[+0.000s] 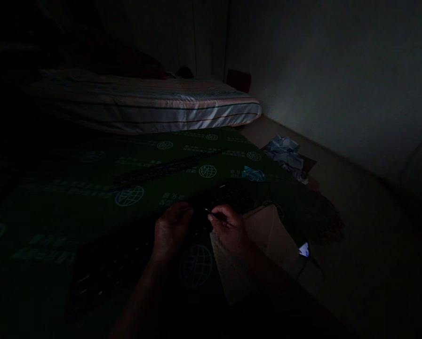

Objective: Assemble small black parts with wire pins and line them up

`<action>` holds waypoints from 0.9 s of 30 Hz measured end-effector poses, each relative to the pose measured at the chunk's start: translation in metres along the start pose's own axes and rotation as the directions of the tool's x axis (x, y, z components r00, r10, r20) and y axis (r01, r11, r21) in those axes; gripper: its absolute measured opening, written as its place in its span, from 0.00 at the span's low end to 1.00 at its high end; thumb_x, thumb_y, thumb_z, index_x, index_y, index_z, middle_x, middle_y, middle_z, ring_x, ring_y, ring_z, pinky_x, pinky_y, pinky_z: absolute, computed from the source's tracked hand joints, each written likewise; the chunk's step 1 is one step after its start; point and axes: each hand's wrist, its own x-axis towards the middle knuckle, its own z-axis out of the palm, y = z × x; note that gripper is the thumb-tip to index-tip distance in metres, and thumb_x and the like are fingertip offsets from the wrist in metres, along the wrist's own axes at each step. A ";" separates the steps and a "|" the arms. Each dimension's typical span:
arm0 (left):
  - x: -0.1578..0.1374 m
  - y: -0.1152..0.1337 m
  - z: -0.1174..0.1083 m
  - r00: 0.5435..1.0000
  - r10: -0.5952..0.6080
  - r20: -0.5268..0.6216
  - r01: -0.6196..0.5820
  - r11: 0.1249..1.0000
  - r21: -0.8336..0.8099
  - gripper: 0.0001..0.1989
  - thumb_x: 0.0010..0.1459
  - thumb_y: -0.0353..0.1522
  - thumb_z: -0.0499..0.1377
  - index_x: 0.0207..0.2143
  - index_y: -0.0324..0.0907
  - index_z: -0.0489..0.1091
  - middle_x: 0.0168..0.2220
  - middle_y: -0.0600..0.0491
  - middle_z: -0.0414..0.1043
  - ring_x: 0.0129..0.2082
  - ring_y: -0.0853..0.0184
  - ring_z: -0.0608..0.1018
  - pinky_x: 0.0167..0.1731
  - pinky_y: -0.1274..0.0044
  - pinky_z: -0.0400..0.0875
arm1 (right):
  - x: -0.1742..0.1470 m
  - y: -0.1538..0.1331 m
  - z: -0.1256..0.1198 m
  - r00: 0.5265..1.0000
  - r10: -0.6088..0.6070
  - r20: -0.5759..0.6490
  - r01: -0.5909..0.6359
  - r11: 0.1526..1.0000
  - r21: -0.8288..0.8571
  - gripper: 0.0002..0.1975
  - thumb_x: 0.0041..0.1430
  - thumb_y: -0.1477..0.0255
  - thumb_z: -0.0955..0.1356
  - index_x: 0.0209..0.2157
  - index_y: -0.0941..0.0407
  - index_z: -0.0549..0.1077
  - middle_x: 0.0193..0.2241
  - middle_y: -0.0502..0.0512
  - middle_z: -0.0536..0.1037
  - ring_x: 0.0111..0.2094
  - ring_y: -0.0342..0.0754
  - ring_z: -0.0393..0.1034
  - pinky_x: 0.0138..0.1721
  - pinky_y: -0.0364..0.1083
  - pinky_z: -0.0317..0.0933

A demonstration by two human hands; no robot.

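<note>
The scene is very dark. A long black panel that looks like a computer keyboard (105, 263) lies slantwise on a green printed cloth (143, 165), passing beneath both hands. My left hand (170, 233) is closed over its middle, thumb and fingers pinched together; what they hold, if anything, cannot be made out. Close by on the right, my right hand (230, 226) is closed on a small thin thing whose shiny tip (207, 210) points toward the left hand; its kind is too dark to tell. Under the right wrist lies a pale brown cloth or sheet (267, 226).
Another long dark strip (168, 168) lies farther back on the green cloth. A crumpled blue wrapper (253, 173) rests near its right edge. Pale crumpled material (284, 150) is on the floor. A striped bed (182, 106) stands behind, and a small lit object (304, 249) glows at right.
</note>
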 end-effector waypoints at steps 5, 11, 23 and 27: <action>-0.001 0.001 0.000 1.000 -0.011 -0.010 0.011 1.000 -0.011 0.15 0.51 0.41 0.55 0.35 0.41 0.72 0.38 0.49 0.76 0.38 0.60 0.78 0.42 0.71 0.71 | -0.001 0.001 -0.001 1.000 0.016 0.000 -0.016 0.996 0.084 0.08 0.51 0.65 0.67 0.32 0.53 0.70 0.25 0.48 0.72 0.21 0.41 0.66 0.22 0.40 0.61; -0.005 -0.002 0.000 1.000 0.005 -0.015 -0.005 1.000 -0.022 0.13 0.52 0.39 0.54 0.35 0.41 0.72 0.37 0.49 0.76 0.38 0.61 0.78 0.42 0.71 0.71 | -0.004 0.003 -0.004 0.988 0.153 0.018 -0.152 0.954 0.259 0.08 0.50 0.65 0.68 0.30 0.55 0.70 0.23 0.48 0.73 0.18 0.39 0.64 0.20 0.40 0.60; -0.011 -0.003 0.003 0.997 -0.022 -0.072 0.015 0.995 -0.094 0.08 0.52 0.32 0.55 0.34 0.41 0.72 0.35 0.51 0.77 0.35 0.64 0.78 0.39 0.73 0.73 | -0.002 -0.007 -0.011 0.972 0.234 0.012 -0.228 0.932 0.281 0.11 0.47 0.64 0.70 0.29 0.56 0.69 0.21 0.51 0.76 0.15 0.39 0.65 0.17 0.39 0.59; -0.012 0.000 0.002 0.995 -0.057 -0.082 0.041 0.982 -0.184 0.07 0.52 0.30 0.55 0.33 0.41 0.72 0.33 0.52 0.78 0.34 0.65 0.79 0.37 0.75 0.73 | 0.004 -0.005 -0.017 0.968 0.247 0.033 -0.248 0.938 0.242 0.12 0.49 0.63 0.69 0.29 0.57 0.69 0.19 0.50 0.75 0.15 0.39 0.64 0.16 0.39 0.58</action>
